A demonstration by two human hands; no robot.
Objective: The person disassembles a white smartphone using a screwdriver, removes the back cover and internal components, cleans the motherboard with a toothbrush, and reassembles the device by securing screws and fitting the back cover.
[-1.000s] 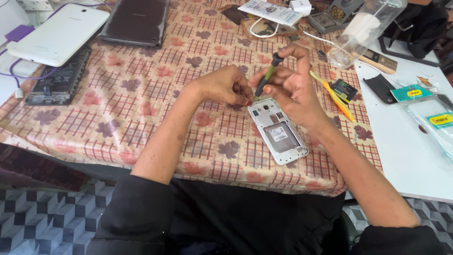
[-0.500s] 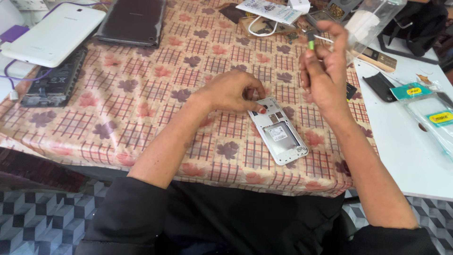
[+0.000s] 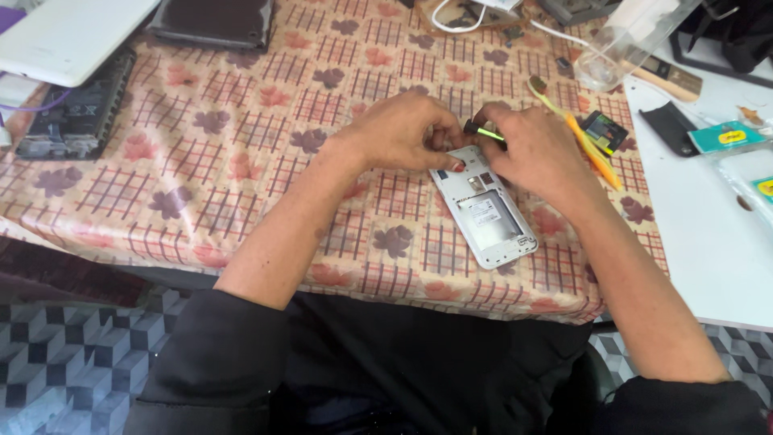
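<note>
A white phone [image 3: 486, 211] with its back cover off lies on the checked tablecloth [image 3: 241, 137], its inner frame facing up. My left hand [image 3: 400, 131] presses down on the phone's top end with the fingertips. My right hand [image 3: 535, 153] is closed around a small black and green screwdriver [image 3: 481, 131], held nearly flat above the phone's top edge. Both hands meet over that end of the phone, and the screwdriver's tip is hidden between them.
A yellow toothbrush [image 3: 576, 130] and a small black part [image 3: 605, 130] lie right of my right hand. A white tablet [image 3: 64, 36], a dark opened device [image 3: 76, 113] and a black tablet [image 3: 213, 20] sit at the back left. A white table [image 3: 708, 234] adjoins on the right.
My right hand, raised with the screwdriver half a second ago, has come back down to the phone's top end. The left hand stayed on the phone.
</note>
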